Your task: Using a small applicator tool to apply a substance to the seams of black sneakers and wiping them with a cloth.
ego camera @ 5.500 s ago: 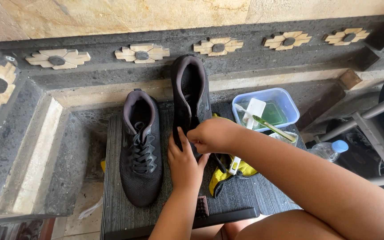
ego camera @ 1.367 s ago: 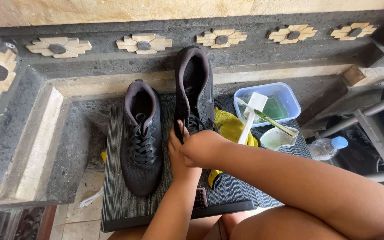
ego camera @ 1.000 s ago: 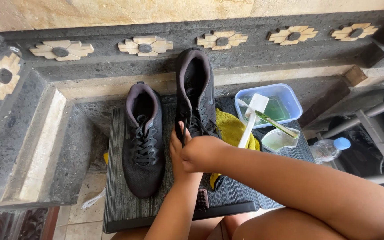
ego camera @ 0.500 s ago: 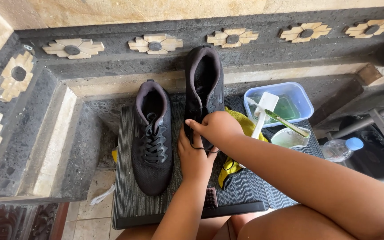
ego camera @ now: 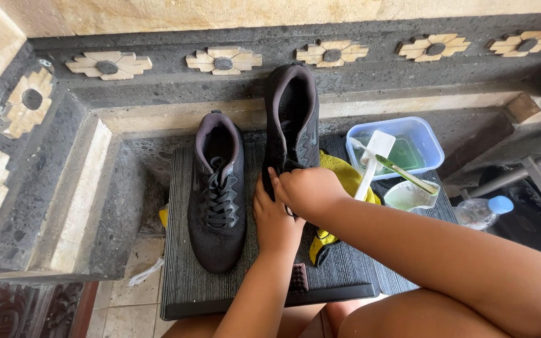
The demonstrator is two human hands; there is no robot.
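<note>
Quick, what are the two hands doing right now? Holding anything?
Left hand: closed against the lower part of the right-side black shoe; its exact grip cannot be told.
Right hand: fingers curled shut on that same shoe, near the laces.

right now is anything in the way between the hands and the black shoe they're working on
Nothing visible. Both the left hand and the right hand are already on the right-side black shoe, at its lace area. The yellow cloth lies beside it, not between.
</note>
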